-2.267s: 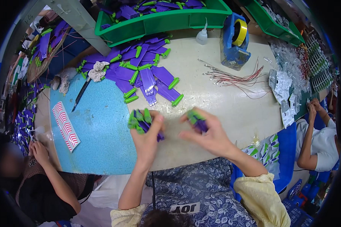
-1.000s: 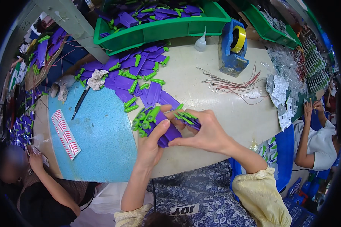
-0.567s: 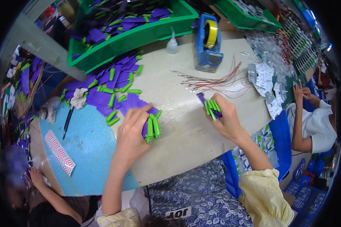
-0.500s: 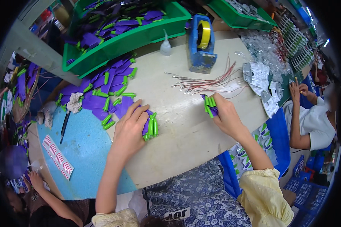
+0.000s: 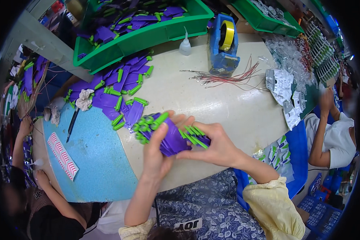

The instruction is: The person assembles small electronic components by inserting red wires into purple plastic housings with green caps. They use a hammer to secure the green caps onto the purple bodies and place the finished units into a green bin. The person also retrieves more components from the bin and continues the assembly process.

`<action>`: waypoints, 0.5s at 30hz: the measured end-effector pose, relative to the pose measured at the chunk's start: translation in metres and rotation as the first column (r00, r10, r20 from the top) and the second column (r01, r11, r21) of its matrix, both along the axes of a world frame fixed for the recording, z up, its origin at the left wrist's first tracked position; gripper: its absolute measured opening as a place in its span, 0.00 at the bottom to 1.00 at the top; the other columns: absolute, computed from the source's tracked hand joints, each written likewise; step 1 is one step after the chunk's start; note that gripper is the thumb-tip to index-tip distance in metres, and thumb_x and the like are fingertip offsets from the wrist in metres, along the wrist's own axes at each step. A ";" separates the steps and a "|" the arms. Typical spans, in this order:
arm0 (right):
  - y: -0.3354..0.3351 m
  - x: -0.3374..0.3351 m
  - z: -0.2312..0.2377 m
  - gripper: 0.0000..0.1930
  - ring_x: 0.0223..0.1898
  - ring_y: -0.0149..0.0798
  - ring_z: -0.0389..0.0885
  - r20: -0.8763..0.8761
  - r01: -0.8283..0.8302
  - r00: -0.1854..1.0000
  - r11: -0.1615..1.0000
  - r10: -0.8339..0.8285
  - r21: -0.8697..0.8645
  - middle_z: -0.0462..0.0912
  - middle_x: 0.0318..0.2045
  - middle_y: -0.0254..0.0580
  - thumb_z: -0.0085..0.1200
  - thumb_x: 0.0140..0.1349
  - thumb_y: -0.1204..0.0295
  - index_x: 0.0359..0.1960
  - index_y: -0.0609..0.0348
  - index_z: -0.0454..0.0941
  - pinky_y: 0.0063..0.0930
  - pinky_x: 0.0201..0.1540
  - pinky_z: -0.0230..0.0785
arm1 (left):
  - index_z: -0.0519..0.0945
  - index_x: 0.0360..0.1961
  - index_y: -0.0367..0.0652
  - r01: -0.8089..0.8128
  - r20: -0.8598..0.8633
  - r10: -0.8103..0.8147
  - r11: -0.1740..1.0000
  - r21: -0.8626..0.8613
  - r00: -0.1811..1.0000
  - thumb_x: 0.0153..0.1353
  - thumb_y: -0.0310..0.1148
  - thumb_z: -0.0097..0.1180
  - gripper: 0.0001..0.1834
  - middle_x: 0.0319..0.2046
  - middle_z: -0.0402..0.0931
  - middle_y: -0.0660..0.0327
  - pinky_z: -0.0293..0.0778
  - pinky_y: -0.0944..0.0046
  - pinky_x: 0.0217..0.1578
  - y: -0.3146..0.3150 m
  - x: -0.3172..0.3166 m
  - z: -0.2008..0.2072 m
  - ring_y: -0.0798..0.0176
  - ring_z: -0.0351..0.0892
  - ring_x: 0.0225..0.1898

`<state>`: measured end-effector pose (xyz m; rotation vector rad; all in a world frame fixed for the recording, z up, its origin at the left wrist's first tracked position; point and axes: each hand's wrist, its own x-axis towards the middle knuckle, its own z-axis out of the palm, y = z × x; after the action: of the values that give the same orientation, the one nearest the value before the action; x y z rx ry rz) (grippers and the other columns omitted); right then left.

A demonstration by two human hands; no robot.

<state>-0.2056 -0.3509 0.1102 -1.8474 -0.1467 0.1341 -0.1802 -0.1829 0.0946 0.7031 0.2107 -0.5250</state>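
Purple pieces [image 5: 173, 140] | left grip [image 5: 155, 154], right grip [image 5: 219, 147] curled round some | wires [image 5: 233, 79], tape dispenser [image 5: 224, 60] beyond

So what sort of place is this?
Probably a workshop or factory floor for small parts: purple-and-green pieces lie heaped in a green bin, thin reddish wires spread on the table, and another person is alongside at the right.

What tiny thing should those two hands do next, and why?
Maybe the right hand should ease its small bunch onto the bigger stack in the left hand. Both hands hold the same kind of purple pieces with green ends, and they're already close together, so that seems an easy little move.
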 end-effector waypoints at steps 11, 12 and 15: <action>-0.020 -0.007 -0.009 0.21 0.25 0.44 0.81 0.498 0.013 0.822 0.865 0.277 -0.502 0.78 0.26 0.41 0.65 0.47 0.72 0.45 0.65 0.79 0.37 0.27 0.74 | 0.74 0.52 0.34 -0.015 0.288 -0.213 0.782 0.624 0.934 0.71 0.33 0.54 0.15 0.48 0.82 0.48 0.78 0.59 0.52 -0.008 -0.025 -0.014 0.57 0.83 0.50; -0.026 -0.011 -0.010 0.22 0.25 0.45 0.79 0.469 -0.005 0.854 0.906 0.224 -0.423 0.76 0.25 0.41 0.65 0.46 0.72 0.46 0.63 0.79 0.38 0.26 0.72 | 0.72 0.54 0.35 0.161 0.115 -0.294 0.764 0.625 0.949 0.72 0.33 0.53 0.16 0.50 0.81 0.47 0.78 0.56 0.53 -0.001 -0.024 -0.010 0.55 0.82 0.52; -0.080 -0.009 -0.033 0.24 0.29 0.45 0.80 0.382 0.119 0.904 0.746 0.192 -0.656 0.77 0.28 0.41 0.65 0.45 0.72 0.49 0.59 0.79 0.40 0.32 0.72 | 0.66 0.62 0.39 0.482 -0.272 -0.411 0.823 0.301 0.870 0.72 0.34 0.52 0.21 0.58 0.73 0.43 0.75 0.44 0.57 0.018 -0.027 -0.012 0.47 0.77 0.58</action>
<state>-0.2150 -0.4311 0.0772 -2.5875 -0.5002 -0.2362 -0.2069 -0.1649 0.0822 1.0729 0.3339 -1.0314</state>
